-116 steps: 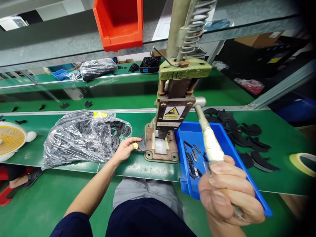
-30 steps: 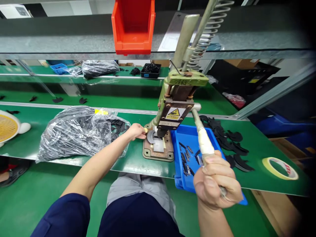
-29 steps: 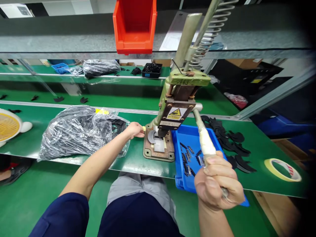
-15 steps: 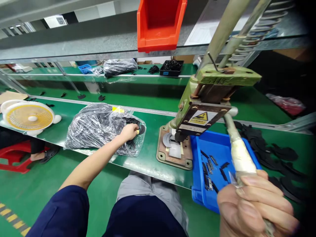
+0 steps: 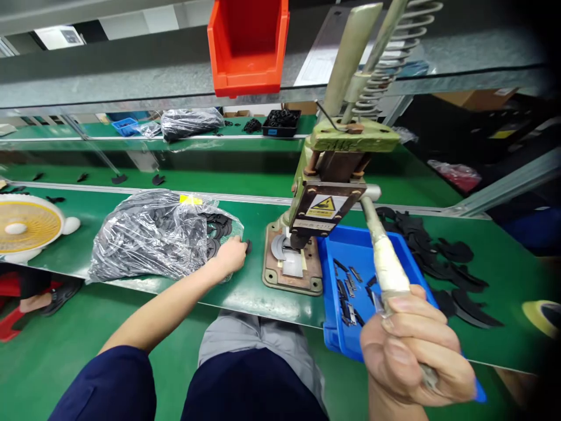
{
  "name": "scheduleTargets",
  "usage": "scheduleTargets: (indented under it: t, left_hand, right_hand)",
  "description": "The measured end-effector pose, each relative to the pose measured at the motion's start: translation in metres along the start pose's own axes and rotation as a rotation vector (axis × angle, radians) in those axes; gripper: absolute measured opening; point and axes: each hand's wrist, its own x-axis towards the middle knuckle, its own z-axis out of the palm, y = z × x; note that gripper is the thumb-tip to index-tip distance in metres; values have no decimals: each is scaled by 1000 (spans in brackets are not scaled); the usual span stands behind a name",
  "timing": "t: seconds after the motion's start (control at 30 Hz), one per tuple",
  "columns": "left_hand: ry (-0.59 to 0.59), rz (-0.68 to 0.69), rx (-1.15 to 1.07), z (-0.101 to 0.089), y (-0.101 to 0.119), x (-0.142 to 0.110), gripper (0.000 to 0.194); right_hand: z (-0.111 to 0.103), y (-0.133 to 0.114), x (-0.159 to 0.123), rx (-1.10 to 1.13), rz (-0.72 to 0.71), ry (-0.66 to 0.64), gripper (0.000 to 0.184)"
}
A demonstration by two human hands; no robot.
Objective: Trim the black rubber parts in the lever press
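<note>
My left hand [image 5: 232,255] is closed at the mouth of a clear plastic bag [image 5: 149,240] of dark curved pieces. A small dark piece [image 5: 249,247] sticks out past its fingertips; most of it is hidden. My right hand [image 5: 416,345] is wrapped round the tape-covered lever [image 5: 388,260] of a green hand press [image 5: 326,175]. Under the press head, a grey rounded piece [image 5: 277,247] lies on the base plate [image 5: 272,279], beside a pale metal block [image 5: 293,266].
Right of the press, a blue tray [image 5: 368,240] holds several small black and metal parts. Dark curved pieces [image 5: 456,250] lie beyond it, with a tape roll [image 5: 543,316] farther right. A fan [image 5: 26,228] stands left; an orange bin [image 5: 248,82] hangs above.
My left hand has drawn back from inside the bag to its right edge, a dark piece at its fingertips. My right hand stays on the lever. The view has turned to the right.
</note>
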Motion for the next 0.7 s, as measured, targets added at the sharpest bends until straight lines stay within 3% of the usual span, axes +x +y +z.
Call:
scheduleTargets:
  t: [0.13,0.27,0.33,0.53,0.7]
  left_hand:
    - [23,76,-35,22,23,-53,35]
    - [114,84,-23,42,42,-96,65]
    - [170,79,-7,49,46,-107,70]
    - [242,231,-71,68,47,-119,27]
    - [300,301,-385,65,36,-122,25]
  right_hand:
    - [0,-3,0,-5,28,2,37]
    - [1,-6,0,-63,64,-3,41]
    - [0,-8,0,-82,78,-21,41]
    - [-9,-10,-2,-91,112,-82,34]
    - [-15,-9,-5,-86,113,-146,24]
